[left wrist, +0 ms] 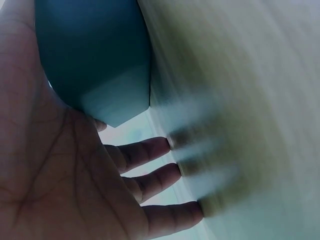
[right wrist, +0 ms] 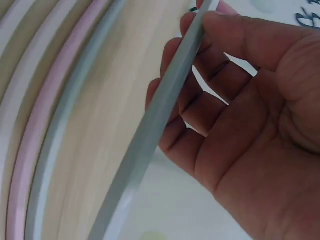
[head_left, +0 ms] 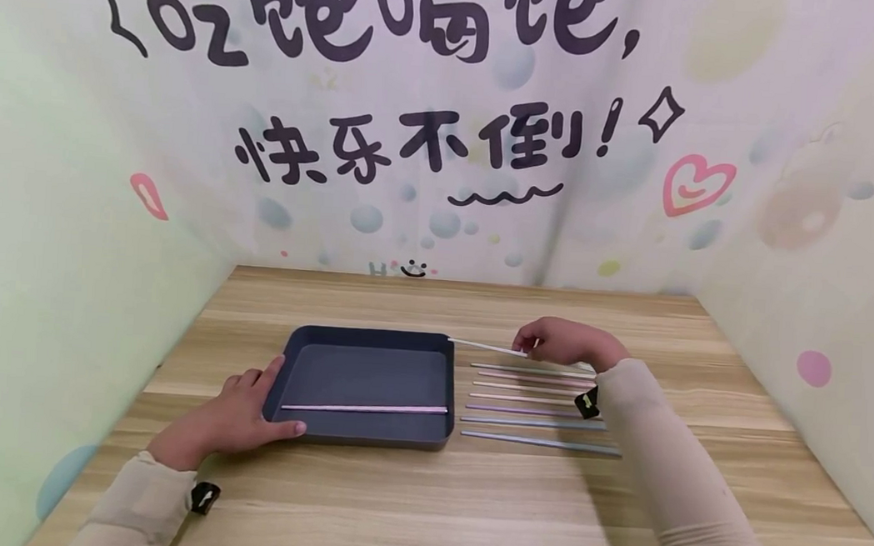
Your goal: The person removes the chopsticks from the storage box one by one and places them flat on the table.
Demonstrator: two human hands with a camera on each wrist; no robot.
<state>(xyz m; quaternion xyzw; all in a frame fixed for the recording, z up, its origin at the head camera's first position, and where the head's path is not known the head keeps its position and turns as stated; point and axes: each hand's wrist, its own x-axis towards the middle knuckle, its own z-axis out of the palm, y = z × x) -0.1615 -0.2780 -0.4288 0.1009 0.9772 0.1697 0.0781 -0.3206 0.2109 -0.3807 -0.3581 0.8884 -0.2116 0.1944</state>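
A dark blue-grey rectangular tray point(head_left: 370, 377) stands on the table, with one pink chopstick point(head_left: 364, 408) lying lengthwise inside near its front wall. My left hand point(head_left: 236, 415) rests against the tray's front left corner, thumb over the rim. In the left wrist view its other fingers point(left wrist: 160, 182) extend straight, tips at the tabletop. Between right thumb and fingertips, my right hand point(head_left: 560, 341) pinches a pale grey-green chopstick point(right wrist: 150, 120). This chopstick slants over the table, its far end close to the tray's back right corner.
To the right of the tray, several chopsticks lie side by side in a row, including a blue chopstick point(head_left: 532, 441) at the front and a purple chopstick point(head_left: 519, 410). Behind the wooden table point(head_left: 423, 506) hangs a printed backdrop point(head_left: 429, 164).
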